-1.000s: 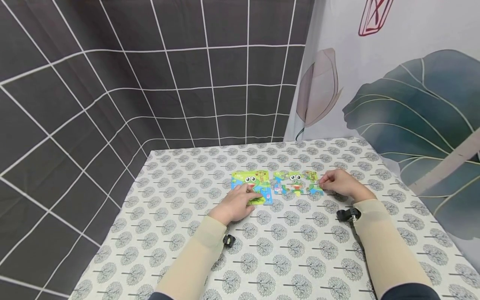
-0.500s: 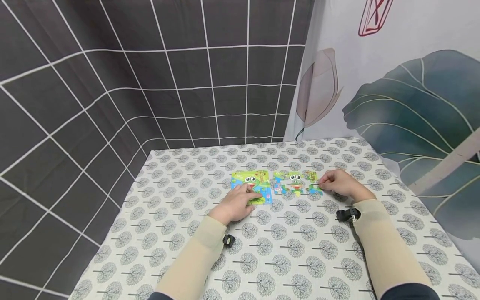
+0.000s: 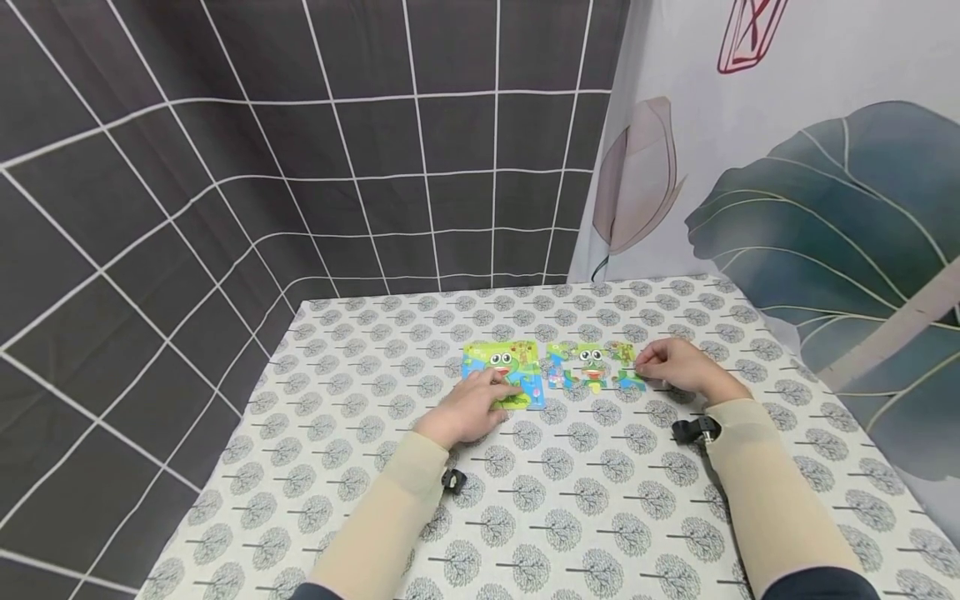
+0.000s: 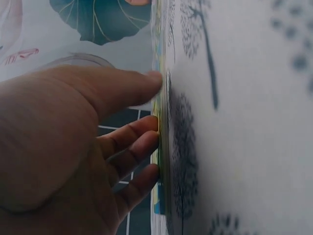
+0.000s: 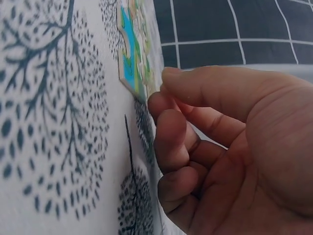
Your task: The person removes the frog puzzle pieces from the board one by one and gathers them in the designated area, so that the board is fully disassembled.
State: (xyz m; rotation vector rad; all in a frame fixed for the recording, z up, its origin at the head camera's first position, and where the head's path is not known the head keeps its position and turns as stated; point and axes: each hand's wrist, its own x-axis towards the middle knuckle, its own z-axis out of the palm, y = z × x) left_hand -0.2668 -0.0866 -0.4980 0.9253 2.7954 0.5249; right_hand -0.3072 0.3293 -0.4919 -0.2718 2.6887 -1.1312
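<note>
A finished frog puzzle (image 3: 529, 350) lies on the table, its picture whole. My left hand (image 3: 470, 407) rests on its lower left part, fairly straight fingertips touching the surface and covering some of the frog. To its right is a second frog puzzle (image 3: 592, 357) in loosely set pieces, with gaps around the frog's face. My right hand (image 3: 679, 367) is at this puzzle's right edge with bent fingers. In the right wrist view, the thumb and index fingertips come close together beside the blue-green corner piece (image 5: 128, 63). I cannot tell whether they pinch a piece.
A white cloth with a grey tree print (image 3: 570, 500) covers the table. Behind stands a dark curtain with white grid lines (image 3: 450, 133); a pale curtain with large leaves (image 3: 840, 200) hangs at the right. A small black camera (image 3: 693, 430) sits on the right wrist.
My right hand has shifted very slightly left, and the lower right puzzle pieces sit a little closer to the frog. The left hand stays on the finished puzzle, its wrist moved slightly left.
</note>
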